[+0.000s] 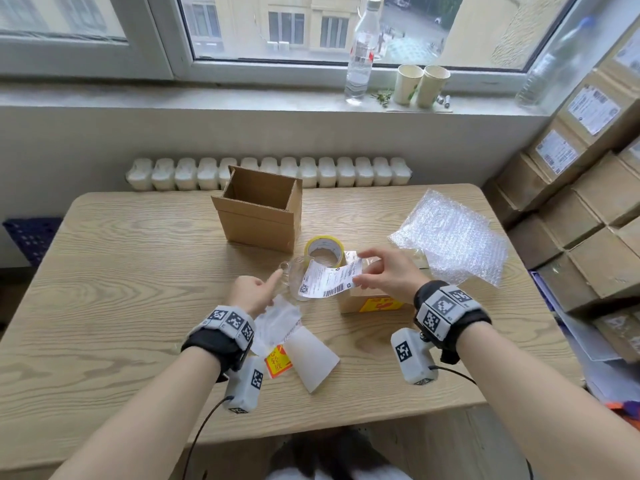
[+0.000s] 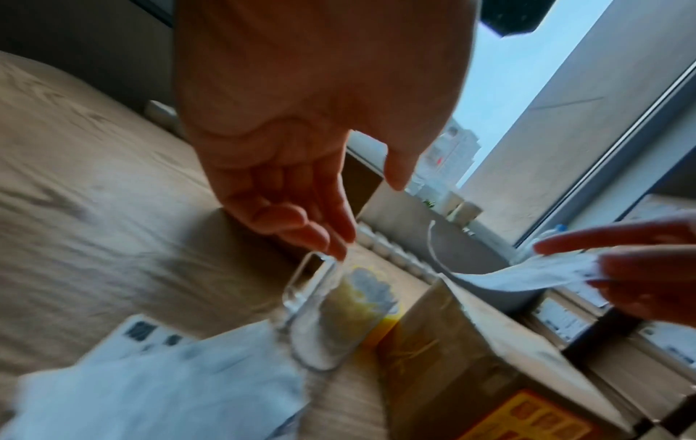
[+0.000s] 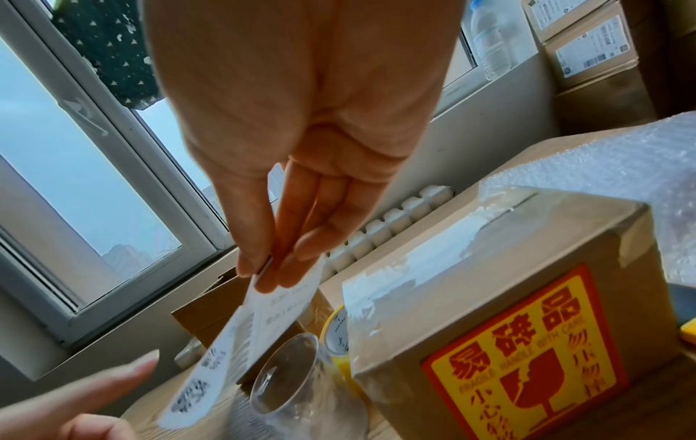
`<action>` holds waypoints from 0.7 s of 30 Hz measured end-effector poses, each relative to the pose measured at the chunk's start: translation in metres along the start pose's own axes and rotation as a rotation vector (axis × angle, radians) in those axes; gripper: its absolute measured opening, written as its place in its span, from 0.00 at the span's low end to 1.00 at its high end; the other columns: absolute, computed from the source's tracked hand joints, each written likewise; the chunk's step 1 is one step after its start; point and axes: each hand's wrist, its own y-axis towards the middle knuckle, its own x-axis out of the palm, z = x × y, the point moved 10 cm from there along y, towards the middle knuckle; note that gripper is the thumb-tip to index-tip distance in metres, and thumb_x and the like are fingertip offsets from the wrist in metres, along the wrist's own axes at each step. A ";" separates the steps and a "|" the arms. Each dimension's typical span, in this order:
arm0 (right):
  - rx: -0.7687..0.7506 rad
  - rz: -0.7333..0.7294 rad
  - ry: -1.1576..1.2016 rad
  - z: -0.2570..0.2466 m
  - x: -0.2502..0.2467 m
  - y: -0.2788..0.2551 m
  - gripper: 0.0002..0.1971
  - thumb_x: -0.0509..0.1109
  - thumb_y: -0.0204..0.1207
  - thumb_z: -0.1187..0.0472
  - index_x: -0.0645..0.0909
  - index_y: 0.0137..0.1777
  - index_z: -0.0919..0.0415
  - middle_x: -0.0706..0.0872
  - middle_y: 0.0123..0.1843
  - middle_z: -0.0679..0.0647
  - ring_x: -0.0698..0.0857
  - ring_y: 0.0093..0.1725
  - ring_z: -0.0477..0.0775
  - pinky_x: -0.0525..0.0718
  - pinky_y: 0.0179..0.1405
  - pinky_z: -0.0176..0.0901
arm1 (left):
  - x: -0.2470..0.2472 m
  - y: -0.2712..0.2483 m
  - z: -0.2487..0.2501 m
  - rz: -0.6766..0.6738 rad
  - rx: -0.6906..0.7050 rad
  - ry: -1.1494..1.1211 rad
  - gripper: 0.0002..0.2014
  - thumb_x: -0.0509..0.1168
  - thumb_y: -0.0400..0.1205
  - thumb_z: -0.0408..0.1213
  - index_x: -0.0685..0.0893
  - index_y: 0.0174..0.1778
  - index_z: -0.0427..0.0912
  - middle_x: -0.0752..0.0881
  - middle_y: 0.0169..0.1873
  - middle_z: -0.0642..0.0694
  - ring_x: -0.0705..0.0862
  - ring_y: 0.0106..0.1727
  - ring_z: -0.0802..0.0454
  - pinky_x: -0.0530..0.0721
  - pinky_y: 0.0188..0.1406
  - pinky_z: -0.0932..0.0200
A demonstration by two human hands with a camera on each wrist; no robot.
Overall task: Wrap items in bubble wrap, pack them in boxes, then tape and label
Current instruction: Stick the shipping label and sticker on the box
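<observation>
Labelling step in hand. Right hand (image 1: 388,275) pinches the shipping label (image 1: 330,278) by one end between thumb and fingers (image 3: 263,268); the label hangs in a curl above the worktop (image 1: 121,271), over the glass mug. Left hand (image 1: 254,294) holds nothing, fingers loosely spread, index pointing toward the label's free end.

Sealed box (image 3: 489,297) sits at 3 o'clock of the mug, under the right hand: brown corrugated card, glossy clear tape along the top seam, yellow-red fragile sticker (image 3: 523,348) on the side.

Next move, as I judge it: the free end wants catching, then the label laid flat on the box top and smoothed.

Label: thin, limp, barcode printed. Glass mug (image 1: 292,277): clear, smooth, handled, unwrapped. Tape roll (image 1: 325,251) at 12 o'clock of the mug. Bubble wrap (image 1: 453,233) at 2 o'clock, crinkled. Open box (image 1: 259,209) beyond, flaps up.
</observation>
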 end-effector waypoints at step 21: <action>0.119 0.108 0.104 0.082 -0.108 0.010 0.06 0.77 0.70 0.66 0.84 0.44 0.64 0.90 0.43 0.60 0.89 0.41 0.54 0.87 0.38 0.41 | 0.109 -0.021 0.107 -0.187 0.057 -0.266 0.07 0.76 0.73 0.34 0.83 0.36 0.39 0.84 0.29 0.45 0.79 0.26 0.59 0.77 0.21 0.74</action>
